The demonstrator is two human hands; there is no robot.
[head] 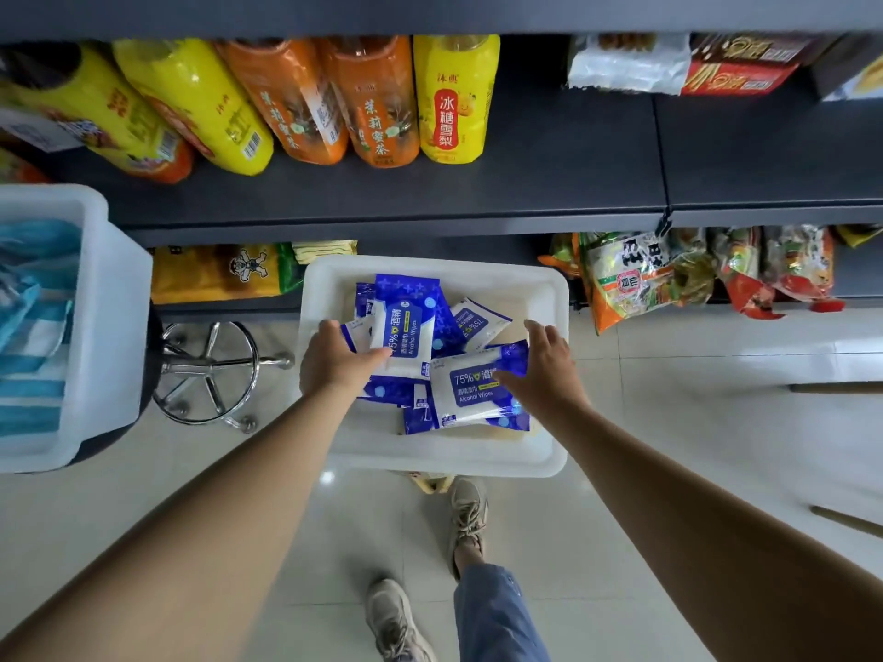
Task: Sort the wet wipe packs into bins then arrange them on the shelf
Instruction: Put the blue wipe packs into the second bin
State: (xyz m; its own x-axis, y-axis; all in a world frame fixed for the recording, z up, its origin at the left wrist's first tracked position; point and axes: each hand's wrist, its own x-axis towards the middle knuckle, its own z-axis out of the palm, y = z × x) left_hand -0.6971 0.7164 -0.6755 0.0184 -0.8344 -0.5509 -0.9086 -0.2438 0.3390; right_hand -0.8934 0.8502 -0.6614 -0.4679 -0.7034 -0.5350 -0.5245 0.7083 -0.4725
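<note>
Wipe packs in blue and white are lying jumbled in the white bin at the centre of view, so the sorting stage is looking largely done for this colour, as far as one can judge. To the 9 o'clock side, a second white bin is sitting on a dark stool and holding teal-and-white packs, which suggests the other kind is already separated. Toward 12 o'clock, the dark shelf is showing a bare stretch to the right of the yellow and orange drink bottles; no wipe packs are standing on it, so the arranging stage is appearing not yet begun.

Both arms are reaching down into the centre bin. The left hand is resting on the upright alcohol wipe pack, thumb lying across its lower edge; whether the fingers are curling under it cannot be told, since they are hidden behind the hand. The right hand is spreading over the 3 o'clock end of the flat alcohol wipe pack, fingers fairly straight, touching it with no closed grip visible.

Still left, by this reckoning: lifting the packs out and lining them up on the shelf.
</note>
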